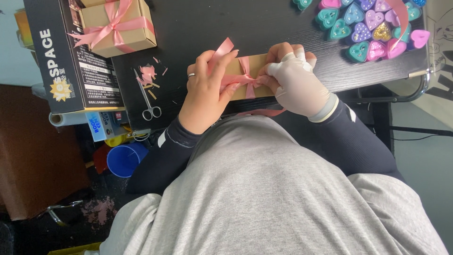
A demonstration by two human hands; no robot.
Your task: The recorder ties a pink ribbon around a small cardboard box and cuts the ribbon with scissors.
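Here, far left: brown cabinet side and a cluttered floor below the table edge, with a blue cup (123, 159) standing among other oddments. Above it a long dark printed carton (66, 61) lies on the black wood-grain table (212, 23), and on the carton sits a finished kraft box (118, 26) tied with a pink bow. Just right of the carton: pink ribbon scraps (148, 74) and a pair of small scissors (150, 101), blades pointing away from the person, handles toward the near edge.

Centre: the kraft gift box (247, 75) lies flat at the near edge of the table, right against the person's grey-shirted body. Its long axis runs left to right across the view, slightly raised to the right. A pink ribbon (245, 78) crosses it the short way, knotted at mid-box; one loose tail sticks up and left past the fingers, another strand hangs below the box edge.

Left hand (205, 89), bare, ring on one finger: fingers curled closed, pinching the ribbon on the left side of the knot and covering the box's left end. Right hand (295, 80), in a thin white glove with bare fingertips: fingers closed tight on the ribbon at the right side of the knot, resting on the box.

Far right, well apart: a cluster of heart-shaped tins (368, 26) in teal, purple and pink at the table's far corner. Grey floor beyond.
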